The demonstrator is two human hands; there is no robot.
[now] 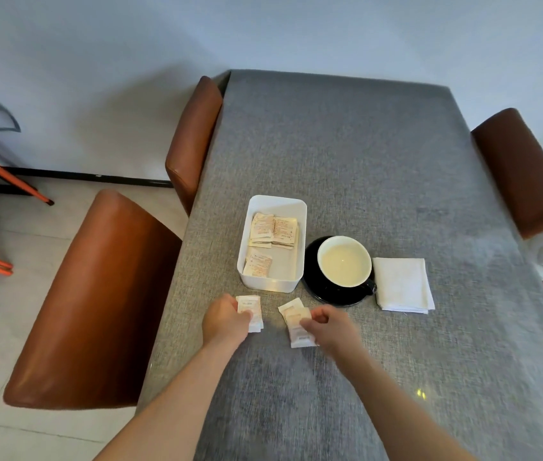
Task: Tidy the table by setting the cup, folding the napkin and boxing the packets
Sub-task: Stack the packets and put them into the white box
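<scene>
Packets being gathered for boxing, seen from the person's head camera. The left hand (pixel 226 319) pinches a small stack of white packets (pixel 250 311) at the stack's near left side, fingers curled narrowly around its edge; whether the stack is lifted or rests on the grey tablecloth (pixel 346 154) cannot be told. The right hand (pixel 330 324) closes thumb and forefinger on a second, fanned cluster of packets (pixel 296 322), which overlap one another at angles just in front of the saucer.

To do this step well, each cluster would best be squared into a flat pile before lifting, gripped across its short sides so none slips out, then carried over the near rim and laid flat in the bare near part of the box floor rather than dropped on the piles already there.

White plastic box (pixel 271 242): open-topped, rectangular, standing just behind the hands and just beside the saucer. It holds boxed packets (pixel 273 229) in two side-by-side piles at its far end and a further pile at near left; the near right floor is bare.

Cup (pixel 344 261): upright on a black saucer (pixel 325 294), apparently empty, pale inside. Folded white napkin (pixel 403 282): lying flat, just right of the saucer. Both of those steps look complete.
</scene>
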